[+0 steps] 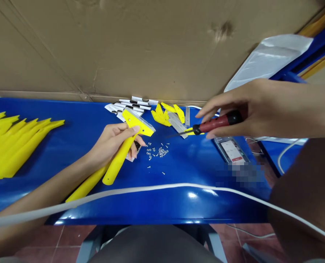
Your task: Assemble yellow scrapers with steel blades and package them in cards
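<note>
Nearest to the camera, a white cable (157, 189) is stretched across the front of the blue table (77, 131), from the left edge to the lower right. At the far left of the table, well apart from the pile of small screws (158, 151), a heap of long yellow handles (14, 144) is laid. To the left of the screws, the left hand (114, 142) is closed around a yellow scraper (125, 146); the thumb is pressed on its wide head, and the handle is pointed down toward the front edge. A second yellow handle (85, 186) is seen under the wrist. Behind the screws, near the cardboard wall (124, 47), black and white blade sleeves (132, 104) are stacked. Just right of these, some yellow parts (165, 114) and grey metal blades (177, 124) are placed. To the right of the screws, above the table, a screwdriver (214, 124) with a red and black grip is held by the right hand (244, 109), fingers wrapped around it, with the tip pointed left toward the scraper. Under this hand, a phone (230, 150) is laid on the table. Further right, behind the hand, a white plastic bag (269, 58) is seen.
</note>
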The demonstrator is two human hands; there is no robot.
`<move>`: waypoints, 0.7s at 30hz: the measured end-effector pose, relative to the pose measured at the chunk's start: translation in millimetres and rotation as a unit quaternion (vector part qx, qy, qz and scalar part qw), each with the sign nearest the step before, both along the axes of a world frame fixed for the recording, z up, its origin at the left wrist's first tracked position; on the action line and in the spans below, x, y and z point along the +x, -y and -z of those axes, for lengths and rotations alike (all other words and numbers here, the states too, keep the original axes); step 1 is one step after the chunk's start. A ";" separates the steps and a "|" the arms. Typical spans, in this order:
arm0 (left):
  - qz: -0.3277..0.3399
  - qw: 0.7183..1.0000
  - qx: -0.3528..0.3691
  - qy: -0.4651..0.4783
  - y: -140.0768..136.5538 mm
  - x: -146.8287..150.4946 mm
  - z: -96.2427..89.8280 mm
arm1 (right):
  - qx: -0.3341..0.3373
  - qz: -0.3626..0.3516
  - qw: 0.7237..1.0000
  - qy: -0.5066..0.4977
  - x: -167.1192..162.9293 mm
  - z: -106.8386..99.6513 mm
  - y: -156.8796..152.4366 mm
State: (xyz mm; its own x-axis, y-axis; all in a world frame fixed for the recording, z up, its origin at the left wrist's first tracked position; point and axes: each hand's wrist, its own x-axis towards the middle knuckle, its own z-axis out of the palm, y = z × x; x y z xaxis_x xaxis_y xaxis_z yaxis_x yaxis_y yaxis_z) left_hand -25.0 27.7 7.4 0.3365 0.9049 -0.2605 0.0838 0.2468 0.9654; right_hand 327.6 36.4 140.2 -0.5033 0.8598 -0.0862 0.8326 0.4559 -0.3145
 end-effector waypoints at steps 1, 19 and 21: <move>0.000 1.000 -0.001 -0.004 0.4 0.3 -0.6 | -0.008 -0.014 1.000 0.008 -0.5 -1.2 -0.6; -0.017 1.000 0.011 -0.007 0.5 2.9 -4.9 | -0.106 -0.070 0.992 0.028 -1.3 6.4 -5.7; -0.015 1.000 0.009 -0.004 1.1 3.2 -4.8 | -0.111 -0.062 0.991 0.037 -3.8 5.0 -5.3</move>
State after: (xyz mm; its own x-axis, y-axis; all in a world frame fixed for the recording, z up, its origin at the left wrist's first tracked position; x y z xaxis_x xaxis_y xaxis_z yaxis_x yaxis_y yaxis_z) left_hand -21.8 26.6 12.2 0.3066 0.9196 -0.2456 0.0838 0.2310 0.9693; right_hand 323.8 41.7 135.2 -0.5892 0.7477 -0.3062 0.7989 0.4827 -0.3588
